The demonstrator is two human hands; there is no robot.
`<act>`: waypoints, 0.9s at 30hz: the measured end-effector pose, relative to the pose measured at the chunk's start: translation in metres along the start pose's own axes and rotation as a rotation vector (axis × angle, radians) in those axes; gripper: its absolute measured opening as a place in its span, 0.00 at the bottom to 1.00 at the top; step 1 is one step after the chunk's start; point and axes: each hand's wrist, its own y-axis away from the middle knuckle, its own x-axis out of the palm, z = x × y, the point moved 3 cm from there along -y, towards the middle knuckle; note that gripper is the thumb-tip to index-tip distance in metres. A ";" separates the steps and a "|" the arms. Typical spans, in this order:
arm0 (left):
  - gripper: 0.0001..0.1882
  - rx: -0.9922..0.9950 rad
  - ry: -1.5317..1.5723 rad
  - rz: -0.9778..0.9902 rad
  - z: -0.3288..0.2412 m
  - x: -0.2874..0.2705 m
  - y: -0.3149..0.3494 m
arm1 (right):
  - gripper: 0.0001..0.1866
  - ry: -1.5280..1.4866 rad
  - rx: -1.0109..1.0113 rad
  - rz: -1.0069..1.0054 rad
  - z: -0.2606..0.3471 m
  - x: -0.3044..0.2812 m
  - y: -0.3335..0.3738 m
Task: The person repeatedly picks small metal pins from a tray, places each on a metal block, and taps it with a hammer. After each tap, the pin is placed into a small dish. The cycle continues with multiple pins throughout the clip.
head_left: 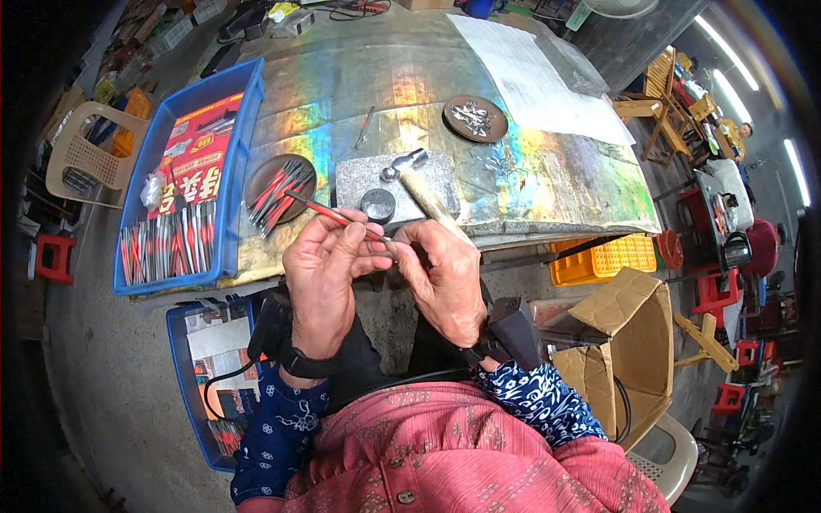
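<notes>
"By the near edge of the worktop (410, 107), what's that you're holding?"

"A slim, straight rod (330, 211), red along its middle, dark and tapering at the far tip! My left hand (327, 267) pinches it, thumb against fingers; my right hand (446, 278) nips its near end."

"And beyond?"

"A rough, speckled grey slab (353, 174), with a wooden-handled hammer (428, 197) lying across it, beside a dark round container (377, 205)."

Rods (275, 198) lie on a dish (263, 169), left of the hammer (429, 198).
</notes>
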 end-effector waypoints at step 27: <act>0.04 0.318 -0.525 0.018 -0.003 -0.001 -0.043 | 0.25 0.509 0.151 0.241 -0.034 -0.027 0.000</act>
